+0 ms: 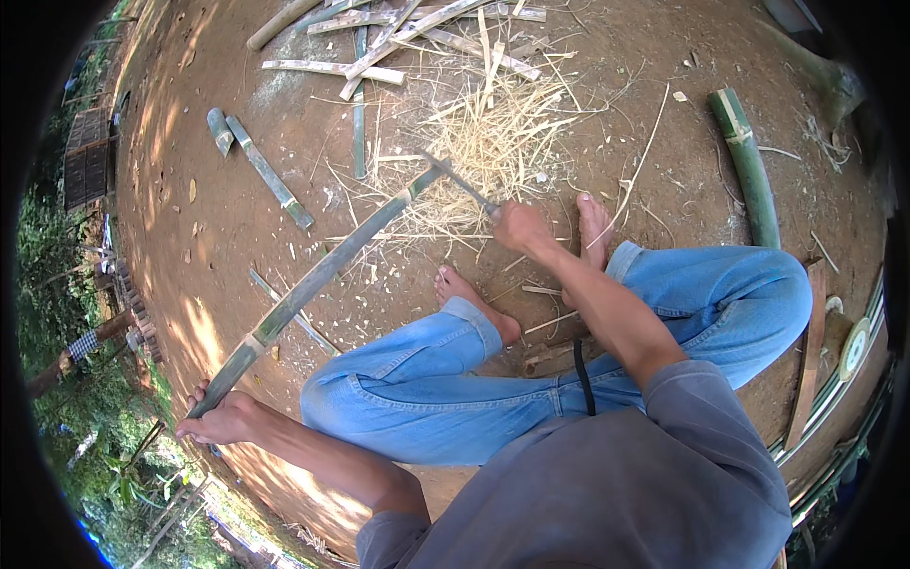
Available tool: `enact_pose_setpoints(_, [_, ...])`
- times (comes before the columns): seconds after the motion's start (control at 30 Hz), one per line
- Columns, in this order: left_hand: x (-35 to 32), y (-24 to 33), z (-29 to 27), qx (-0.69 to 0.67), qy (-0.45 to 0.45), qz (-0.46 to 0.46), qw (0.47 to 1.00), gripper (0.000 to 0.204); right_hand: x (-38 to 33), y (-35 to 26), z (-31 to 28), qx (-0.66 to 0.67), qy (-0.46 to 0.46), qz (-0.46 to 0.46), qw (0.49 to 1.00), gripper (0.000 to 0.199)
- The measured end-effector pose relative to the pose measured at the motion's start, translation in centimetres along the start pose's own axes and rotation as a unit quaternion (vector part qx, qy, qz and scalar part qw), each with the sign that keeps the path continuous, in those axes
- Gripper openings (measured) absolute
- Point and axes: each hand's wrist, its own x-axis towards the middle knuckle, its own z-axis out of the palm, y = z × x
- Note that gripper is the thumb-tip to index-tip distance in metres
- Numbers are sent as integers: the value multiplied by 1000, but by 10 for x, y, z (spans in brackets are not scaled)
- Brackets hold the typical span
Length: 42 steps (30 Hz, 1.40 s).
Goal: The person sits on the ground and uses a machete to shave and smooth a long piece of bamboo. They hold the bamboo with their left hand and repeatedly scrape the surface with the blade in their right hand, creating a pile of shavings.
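A long green split length of bamboo (322,274) with pale nodes slants from the lower left up to the middle of the view. My left hand (227,419) is closed around its near end. In my right hand (522,229) is the handle of a knife (463,182) with a narrow dark blade. The blade's tip end crosses the far end of the bamboo; whether it presses into it I cannot tell. Beneath that end lies a heap of thin pale bamboo shavings (502,142). My feet rest on the dirt on either side of the near shavings.
Several split bamboo slats (417,33) lie crossed at the far side. A short bamboo piece (270,171) is on the dirt at left, and a thick green bamboo pole (747,171) lies at right. Long strips and a pale round disc (854,349) are at the right edge.
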Motion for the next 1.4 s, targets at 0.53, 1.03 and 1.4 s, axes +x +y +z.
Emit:
enact_pose_setpoints(0.53, [7,-9,-1,34,28,15,999,47,-28,-44,27,-26,-47,-184,981,21])
enact_pose_setpoints(1.03, [5,-11,0,38,51,29,998,48,14,20,6,-36,4,-36,999,30])
enact_pose_setpoints(1.4, [5,8,-12,-238,-215,-110,941,36,26,48,-29,28,-56,58,996,37])
